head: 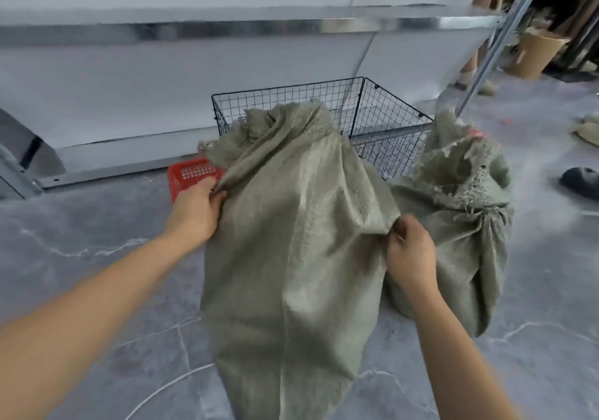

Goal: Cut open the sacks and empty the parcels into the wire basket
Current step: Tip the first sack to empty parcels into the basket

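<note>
A large grey-green woven sack (291, 241) stands on the floor in front of me, its frayed top leaning against the black wire basket (382, 108) behind it. My left hand (197, 209) grips a fold of cloth on the sack's left side. My right hand (408, 251) pinches a fold on its right side. A second grey-green sack (463, 225) stands to the right, tied at the neck with a ragged top. No parcels are visible; the sack hides most of the basket's inside.
A red plastic crate (188, 176) lies left of the sack, by the foot of a grey metal shelf unit (194, 27). A slanted metal post (496, 40) rises on the right. A cardboard box (534, 53) and a dark shoe (580, 179) sit further right on the grey floor.
</note>
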`<action>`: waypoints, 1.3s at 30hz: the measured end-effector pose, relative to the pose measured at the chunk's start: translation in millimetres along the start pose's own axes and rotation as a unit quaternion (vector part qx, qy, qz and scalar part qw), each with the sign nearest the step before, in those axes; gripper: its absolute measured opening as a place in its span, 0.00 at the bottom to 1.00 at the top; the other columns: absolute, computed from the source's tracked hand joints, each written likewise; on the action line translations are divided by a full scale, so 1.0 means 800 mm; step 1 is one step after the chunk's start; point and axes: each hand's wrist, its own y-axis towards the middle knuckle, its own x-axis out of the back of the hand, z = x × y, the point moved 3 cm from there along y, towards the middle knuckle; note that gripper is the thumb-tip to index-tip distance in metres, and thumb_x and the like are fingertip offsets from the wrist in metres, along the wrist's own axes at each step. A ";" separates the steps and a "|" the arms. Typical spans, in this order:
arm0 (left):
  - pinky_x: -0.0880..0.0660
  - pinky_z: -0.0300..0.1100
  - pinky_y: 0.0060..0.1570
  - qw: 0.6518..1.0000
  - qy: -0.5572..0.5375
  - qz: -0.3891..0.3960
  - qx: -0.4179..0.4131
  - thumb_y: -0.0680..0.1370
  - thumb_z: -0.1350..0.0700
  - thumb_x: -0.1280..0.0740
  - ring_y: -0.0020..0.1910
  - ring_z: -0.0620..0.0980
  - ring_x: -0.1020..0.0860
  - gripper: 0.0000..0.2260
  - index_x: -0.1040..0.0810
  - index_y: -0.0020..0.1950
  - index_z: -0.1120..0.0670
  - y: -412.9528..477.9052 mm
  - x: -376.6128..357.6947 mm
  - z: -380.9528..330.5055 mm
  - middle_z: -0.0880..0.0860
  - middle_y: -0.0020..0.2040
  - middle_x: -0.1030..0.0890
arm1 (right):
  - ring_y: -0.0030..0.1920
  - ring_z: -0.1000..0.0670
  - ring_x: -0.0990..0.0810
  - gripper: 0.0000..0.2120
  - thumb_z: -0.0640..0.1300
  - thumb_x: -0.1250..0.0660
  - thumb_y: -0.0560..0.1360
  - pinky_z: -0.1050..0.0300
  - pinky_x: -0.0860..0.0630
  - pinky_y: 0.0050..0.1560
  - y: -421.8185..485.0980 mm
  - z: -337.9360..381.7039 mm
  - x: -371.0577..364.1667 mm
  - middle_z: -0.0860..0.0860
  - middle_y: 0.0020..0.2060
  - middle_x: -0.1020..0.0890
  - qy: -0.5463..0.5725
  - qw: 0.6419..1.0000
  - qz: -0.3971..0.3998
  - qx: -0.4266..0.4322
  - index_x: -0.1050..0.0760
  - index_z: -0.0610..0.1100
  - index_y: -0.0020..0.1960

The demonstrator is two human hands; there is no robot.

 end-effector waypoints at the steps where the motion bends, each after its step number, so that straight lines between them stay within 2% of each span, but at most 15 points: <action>1: 0.33 0.47 0.45 1.000 -0.009 -0.006 -0.001 0.80 0.60 0.41 0.54 0.65 0.25 0.10 0.25 0.55 0.65 0.009 0.013 -0.007 0.67 0.53 0.22 | 0.36 0.46 0.31 0.11 0.32 0.41 0.75 0.58 0.42 0.31 -0.001 0.021 0.007 0.49 0.31 0.27 0.028 1.000 -0.010 -0.007 0.36 0.42 0.36; 3: 0.32 0.49 0.47 0.999 -0.027 -0.005 0.019 0.80 0.61 0.41 0.55 0.65 0.25 0.10 0.25 0.55 0.66 0.028 0.043 -0.016 0.67 0.54 0.22 | 0.31 0.50 0.34 0.13 0.33 0.40 0.76 0.67 0.35 0.29 0.001 0.059 0.025 0.51 0.28 0.31 0.071 0.997 -0.017 -0.030 0.37 0.42 0.34; 5: 0.32 0.49 0.46 0.998 -0.046 0.008 0.030 0.79 0.61 0.40 0.54 0.63 0.24 0.10 0.24 0.55 0.66 0.045 0.068 -0.025 0.66 0.53 0.21 | 0.30 0.54 0.33 0.12 0.35 0.39 0.76 0.70 0.36 0.28 0.013 0.092 0.047 0.52 0.28 0.30 0.090 0.995 -0.016 -0.034 0.34 0.42 0.36; 8: 0.40 0.43 0.38 0.998 -0.050 0.020 0.042 0.79 0.59 0.40 0.49 0.61 0.24 0.10 0.24 0.51 0.64 0.062 0.110 -0.061 0.64 0.48 0.21 | 0.29 0.52 0.33 0.13 0.36 0.39 0.77 0.69 0.36 0.26 0.040 0.142 0.085 0.51 0.28 0.29 0.099 0.994 -0.013 -0.041 0.34 0.46 0.35; 11: 0.45 0.44 0.36 0.997 -0.049 0.014 0.053 0.79 0.59 0.40 0.49 0.62 0.25 0.10 0.25 0.48 0.65 0.071 0.161 -0.114 0.67 0.47 0.22 | 0.24 0.57 0.33 0.15 0.36 0.40 0.77 0.68 0.37 0.23 0.068 0.195 0.128 0.50 0.26 0.31 0.096 0.994 -0.019 -0.047 0.35 0.48 0.34; 14: 0.44 0.44 0.36 0.996 -0.057 0.011 0.072 0.79 0.59 0.40 0.45 0.61 0.26 0.13 0.32 0.34 0.57 0.082 0.215 -0.159 0.68 0.43 0.24 | 0.26 0.56 0.33 0.10 0.37 0.40 0.78 0.65 0.39 0.25 0.095 0.249 0.174 0.50 0.26 0.32 0.081 0.994 -0.019 -0.064 0.33 0.42 0.38; 16: 0.43 0.43 0.36 0.994 -0.056 0.020 0.096 0.79 0.58 0.40 0.40 0.57 0.30 0.18 0.39 0.31 0.52 0.090 0.244 -0.183 0.60 0.34 0.28 | 0.29 0.50 0.34 0.08 0.39 0.41 0.78 0.57 0.39 0.28 0.113 0.280 0.205 0.50 0.27 0.32 0.083 0.993 -0.012 -0.078 0.32 0.41 0.40; 19: 0.43 0.43 0.36 0.985 -0.069 0.022 0.156 0.79 0.58 0.39 0.39 0.54 0.32 0.19 0.41 0.29 0.54 0.100 0.283 -0.222 0.53 0.29 0.35 | 0.27 0.50 0.36 0.10 0.40 0.41 0.78 0.59 0.41 0.26 0.141 0.327 0.246 0.50 0.26 0.33 0.080 0.994 0.019 -0.073 0.33 0.41 0.38; 21: 0.40 0.46 0.37 0.977 -0.084 0.016 0.197 0.79 0.59 0.40 0.41 0.60 0.29 0.19 0.40 0.29 0.54 0.102 0.306 -0.243 0.61 0.32 0.28 | 0.27 0.49 0.37 0.13 0.40 0.40 0.78 0.60 0.40 0.24 0.159 0.353 0.267 0.50 0.26 0.34 0.085 0.993 0.044 -0.068 0.35 0.43 0.35; 22: 0.39 0.47 0.38 0.971 -0.095 0.015 0.218 0.79 0.59 0.40 0.45 0.64 0.26 0.19 0.39 0.28 0.55 0.102 0.316 -0.253 0.68 0.38 0.25 | 0.27 0.49 0.36 0.14 0.41 0.40 0.78 0.59 0.40 0.25 0.166 0.364 0.275 0.49 0.26 0.34 0.087 0.992 0.054 -0.068 0.36 0.44 0.34; 24: 0.38 0.44 0.39 0.960 -0.120 0.017 0.251 0.79 0.59 0.40 0.48 0.64 0.24 0.16 0.33 0.31 0.59 0.099 0.333 -0.270 0.71 0.45 0.23 | 0.27 0.49 0.36 0.15 0.41 0.40 0.78 0.58 0.41 0.27 0.179 0.386 0.290 0.50 0.26 0.33 0.080 0.992 0.066 -0.073 0.37 0.45 0.34; 28: 0.31 0.47 0.45 0.961 -0.110 0.049 0.249 0.79 0.58 0.40 0.45 0.56 0.27 0.10 0.23 0.46 0.62 0.109 0.352 -0.292 0.62 0.43 0.24 | 0.27 0.51 0.36 0.17 0.41 0.40 0.78 0.57 0.43 0.28 0.205 0.415 0.305 0.50 0.26 0.34 0.078 0.991 0.053 -0.093 0.39 0.45 0.32; 32: 0.32 0.43 0.44 0.961 -0.105 0.068 0.245 0.79 0.60 0.41 0.45 0.53 0.27 0.10 0.21 0.51 0.62 0.140 0.348 -0.280 0.59 0.45 0.22 | 0.28 0.50 0.35 0.17 0.41 0.40 0.78 0.56 0.42 0.28 0.239 0.429 0.282 0.50 0.26 0.32 0.062 0.993 0.056 -0.088 0.39 0.46 0.32; 36: 0.30 0.45 0.47 0.955 -0.122 0.082 0.256 0.79 0.59 0.40 0.52 0.59 0.22 0.12 0.21 0.54 0.63 0.190 0.313 -0.247 0.63 0.51 0.19 | 0.35 0.45 0.31 0.16 0.41 0.40 0.78 0.54 0.41 0.32 0.283 0.424 0.236 0.51 0.27 0.31 0.003 0.996 0.057 -0.076 0.39 0.46 0.32; 39: 0.32 0.42 0.48 0.952 -0.115 0.115 0.258 0.79 0.59 0.40 0.56 0.58 0.23 0.13 0.23 0.59 0.62 0.235 0.279 -0.231 0.61 0.55 0.20 | 0.37 0.45 0.30 0.10 0.42 0.41 0.79 0.54 0.39 0.35 0.318 0.414 0.199 0.50 0.28 0.30 -0.036 0.995 0.060 -0.076 0.34 0.41 0.39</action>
